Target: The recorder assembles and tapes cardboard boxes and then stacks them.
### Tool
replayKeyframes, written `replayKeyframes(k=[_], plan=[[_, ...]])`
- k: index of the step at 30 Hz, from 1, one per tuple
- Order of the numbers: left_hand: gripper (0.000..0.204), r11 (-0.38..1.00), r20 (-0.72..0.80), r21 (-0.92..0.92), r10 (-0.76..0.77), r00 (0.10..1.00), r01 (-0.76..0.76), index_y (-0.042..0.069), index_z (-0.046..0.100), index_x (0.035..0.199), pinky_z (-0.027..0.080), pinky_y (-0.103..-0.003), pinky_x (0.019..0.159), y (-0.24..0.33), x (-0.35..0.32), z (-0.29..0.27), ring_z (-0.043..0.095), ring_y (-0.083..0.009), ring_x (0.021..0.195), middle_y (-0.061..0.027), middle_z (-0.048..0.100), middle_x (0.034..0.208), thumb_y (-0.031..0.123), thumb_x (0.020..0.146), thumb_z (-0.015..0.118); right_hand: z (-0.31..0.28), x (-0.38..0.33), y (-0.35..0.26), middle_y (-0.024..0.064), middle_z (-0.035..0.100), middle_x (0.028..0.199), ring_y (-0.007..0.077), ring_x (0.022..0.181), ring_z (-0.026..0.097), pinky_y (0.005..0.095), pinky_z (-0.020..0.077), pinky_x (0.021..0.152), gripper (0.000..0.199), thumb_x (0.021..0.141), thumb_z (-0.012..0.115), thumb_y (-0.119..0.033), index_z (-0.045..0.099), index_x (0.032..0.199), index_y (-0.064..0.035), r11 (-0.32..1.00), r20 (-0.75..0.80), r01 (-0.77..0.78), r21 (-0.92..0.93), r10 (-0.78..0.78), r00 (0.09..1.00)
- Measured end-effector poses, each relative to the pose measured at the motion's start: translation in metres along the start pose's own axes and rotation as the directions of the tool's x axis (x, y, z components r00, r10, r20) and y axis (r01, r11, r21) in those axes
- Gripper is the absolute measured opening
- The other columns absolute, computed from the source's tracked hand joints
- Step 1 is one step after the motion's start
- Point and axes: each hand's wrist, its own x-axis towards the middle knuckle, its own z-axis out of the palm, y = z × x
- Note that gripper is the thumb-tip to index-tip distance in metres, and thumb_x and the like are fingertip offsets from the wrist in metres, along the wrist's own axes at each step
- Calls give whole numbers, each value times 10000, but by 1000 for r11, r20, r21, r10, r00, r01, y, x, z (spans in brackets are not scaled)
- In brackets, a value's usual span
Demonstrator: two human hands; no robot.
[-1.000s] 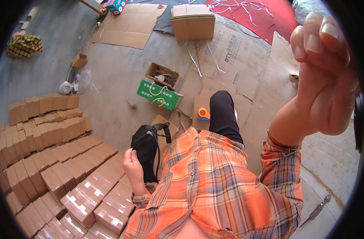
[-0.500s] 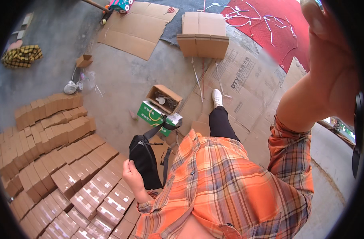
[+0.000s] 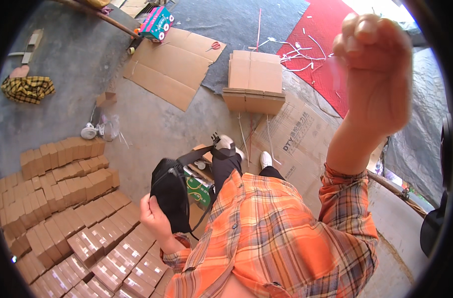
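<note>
My left hand (image 3: pixel 154 214) is closed on the edge of a black waist bag (image 3: pixel 168 196), held at my left side. The bag's strap (image 3: pixel 192 156) runs forward, with a black buckle (image 3: pixel 215 136) at its end, over my raised shoe. My right hand (image 3: pixel 373 74) is lifted high on the right, close to the camera, its fingers curled in and slightly blurred. Nothing shows in it. Partly hidden behind the bag are a green box (image 3: pixel 197 191) and an open carton (image 3: pixel 202 171).
Rows of small brown cartons (image 3: pixel 102 233) fill the left. Ahead stands a stack of folded cardboard (image 3: pixel 255 74) with white straps beneath. A flat cardboard sheet (image 3: pixel 172 64) carries red-handled scissors (image 3: pixel 214 45). White strips lie on a red mat (image 3: pixel 311 54). A pole (image 3: pixel 402 192) runs at the right.
My right hand has come down and away from the camera. One foot has lifted near the open carton, and the bag has shifted slightly left with my left hand.
</note>
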Motion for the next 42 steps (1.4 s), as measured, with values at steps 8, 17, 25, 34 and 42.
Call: replayKeyframes(k=[8,17,25,34,42], plan=[[98,909,112,-254,366,924,-329,12,601,921,469,-324,645,39,219,144,587,-270,677,-157,612,775,99,901,562,-15,-4,126,93,640,889,114,730,551,239,438,659,226,942,510,-130,617,1060,31,865,-560,-450,-221,265,785],[101,766,204,-425,600,773,-482,33,587,890,462,-357,582,94,399,217,578,-351,655,-174,598,754,134,893,590,-17,-18,253,20,650,816,55,662,549,198,435,594,169,919,550,-121,659,1019,-39,486,-866,-870,82,467,180],[124,791,444,-544,553,705,-279,25,583,840,438,-313,554,125,505,298,528,-272,572,-142,550,666,136,875,626,-74,-16,376,-2,646,788,42,641,550,187,428,548,163,904,557,-146,662,999,-66,359,-863,-885,296,497,-87],[118,762,602,-587,637,481,-273,18,578,846,429,-311,540,220,640,400,523,-264,565,-140,540,664,121,862,634,-203,65,488,15,645,776,62,625,555,194,435,540,165,883,565,-127,660,993,-47,390,-893,-885,256,445,-62],[116,753,625,-574,656,423,-322,12,583,855,431,-307,532,294,757,496,540,-237,560,-130,549,669,119,868,626,-332,121,545,6,636,815,48,634,541,187,417,521,175,899,549,-138,649,1027,-72,484,-920,-792,372,304,-247]])
